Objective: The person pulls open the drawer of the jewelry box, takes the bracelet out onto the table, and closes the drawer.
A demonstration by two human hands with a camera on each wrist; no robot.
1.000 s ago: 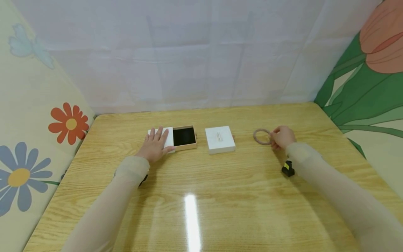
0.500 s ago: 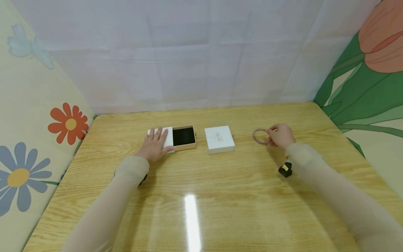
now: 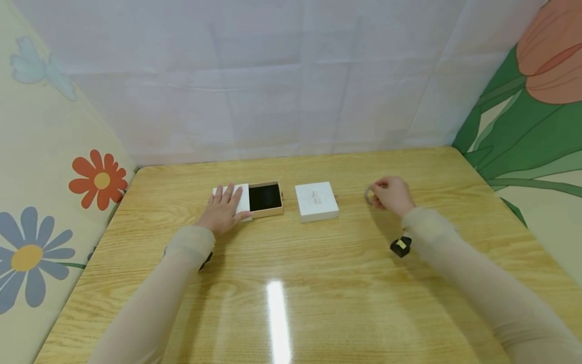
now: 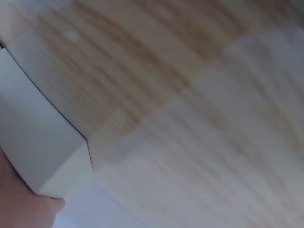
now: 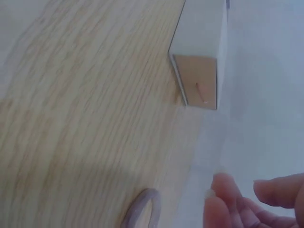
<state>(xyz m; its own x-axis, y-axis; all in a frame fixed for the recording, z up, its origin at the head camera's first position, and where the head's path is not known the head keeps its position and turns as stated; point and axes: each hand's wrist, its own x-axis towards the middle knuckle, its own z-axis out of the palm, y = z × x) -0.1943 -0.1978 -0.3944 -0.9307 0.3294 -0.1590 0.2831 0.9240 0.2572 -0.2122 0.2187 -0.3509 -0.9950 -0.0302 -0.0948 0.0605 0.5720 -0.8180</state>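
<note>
My left hand (image 3: 223,209) lies with straight, spread fingers on a white sliding box (image 3: 244,194) at the table's left, its thumb along the near edge. The box's brown drawer (image 3: 268,212), lined in black, sticks out to the right. In the left wrist view, a bit of that hand (image 4: 28,209) touches the white box (image 4: 35,123). My right hand (image 3: 394,196) hovers over a mauve-grey bangle (image 3: 368,196) and partly hides it. In the right wrist view, the bangle (image 5: 137,209) lies on the table, apart from the fingertips (image 5: 223,185), which hold nothing.
A second white box (image 3: 317,201), closed, with small print on top, sits between the drawer and the bangle. Its brown end (image 5: 194,80) carries a small pull tab. The wooden table (image 3: 336,283) meets a white cloth backdrop (image 3: 282,91) behind.
My right hand has moved left from the bangle's right edge to above it. The bangle stays in about the same place. The left hand and both boxes have not moved.
</note>
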